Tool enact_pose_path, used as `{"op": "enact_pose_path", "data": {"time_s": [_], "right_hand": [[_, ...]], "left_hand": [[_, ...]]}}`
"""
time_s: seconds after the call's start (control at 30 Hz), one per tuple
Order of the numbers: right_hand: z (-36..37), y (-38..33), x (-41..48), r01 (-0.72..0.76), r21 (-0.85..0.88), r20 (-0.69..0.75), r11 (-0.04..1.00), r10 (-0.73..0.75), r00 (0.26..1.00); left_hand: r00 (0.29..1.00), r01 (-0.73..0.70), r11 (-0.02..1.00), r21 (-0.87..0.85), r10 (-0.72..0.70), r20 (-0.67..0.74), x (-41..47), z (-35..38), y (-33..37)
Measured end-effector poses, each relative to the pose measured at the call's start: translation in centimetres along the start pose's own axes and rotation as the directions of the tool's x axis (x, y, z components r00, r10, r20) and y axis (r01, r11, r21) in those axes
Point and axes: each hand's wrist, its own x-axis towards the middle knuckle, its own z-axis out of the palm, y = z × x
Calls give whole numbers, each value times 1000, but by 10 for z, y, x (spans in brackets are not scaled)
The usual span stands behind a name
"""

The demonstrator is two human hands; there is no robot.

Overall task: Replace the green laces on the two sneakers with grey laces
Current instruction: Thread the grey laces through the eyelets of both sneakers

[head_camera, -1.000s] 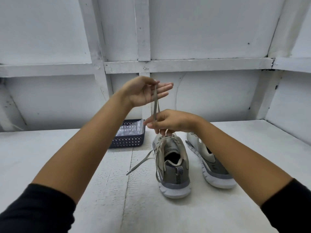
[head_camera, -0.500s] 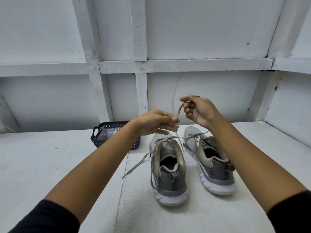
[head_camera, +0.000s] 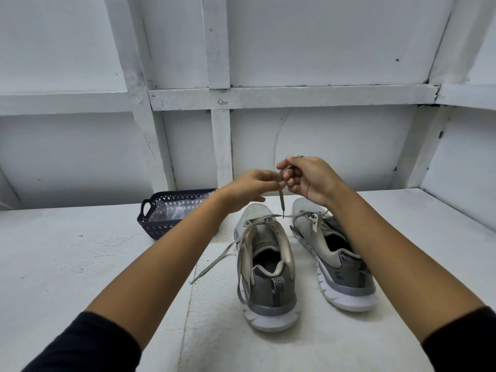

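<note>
Table (head_camera: 67,264): white painted top that carries everything in view
Nearer sneaker (head_camera: 265,277): grey, at the table's middle, heel toward the front edge, tongue area loosely laced
Farther sneaker (head_camera: 335,253): just to its right, angled, partly behind the right forearm
Basket (head_camera: 150,224): dark, perforated, near the back edge on the left, with clear plastic inside
Right hand (head_camera: 308,178): raised above the toes, fingers curled round the top of the lace
Left hand (head_camera: 249,187): beside it, thumb and fingertips pinching the same lace
Lace (head_camera: 281,200): hangs from the two hands to a strand stretched between both sneakers, and a loose end trails over the table to the left; I cannot tell whether it is green or grey
Handling: probably light, limp and flat, so it twists and slips easily; best pinched close to the stiff tip and fed eyelet by eyelet
</note>
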Motion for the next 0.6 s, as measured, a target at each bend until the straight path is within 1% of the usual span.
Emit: {"op": "enact_pose_path", "data": {"time_s": [0.07,0.13,0.23,0.3,0.33,0.37,0.43,0.47,0.5,0.6], "right_hand": [[0,-5,1,12,-12,-1,1000,-12,1000],[-4,-10,2,18,33,-53,999,-16,998],[-14,-9,6,12,188,-190,982,24,981],[-19,-3,8,-34,268,-229,963,98,968],[-20,2,6,-106,248,-211,963,161,964],[-20,6,2,-201,184,-172,962,233,957],[-14,17,-6,-345,-3,-72,939,344,936],[-10,22,-11,-368,-89,-26,926,367,930],[-6,27,-14,-359,-163,5,919,365,931],[6,39,-20,-242,-300,37,923,265,964]], "left_hand": [[997,14,1000,-5,-14,70,-2,2,-2],[993,21,1000,14,-23,113,-3,1,-5],[991,27,999,-46,-20,130,-5,-6,-8],[992,29,993,-118,-14,128,-6,-12,-6],[994,22,988,-152,-7,105,-5,-13,-5],[998,11,981,-192,1,64,-3,-14,-5],[999,-14,961,-278,5,-35,0,-13,-2],[997,-26,955,-297,4,-73,2,-13,0],[995,-32,955,-296,4,-95,3,-13,1],[995,-18,956,-293,-12,-99,5,-11,3]]}}
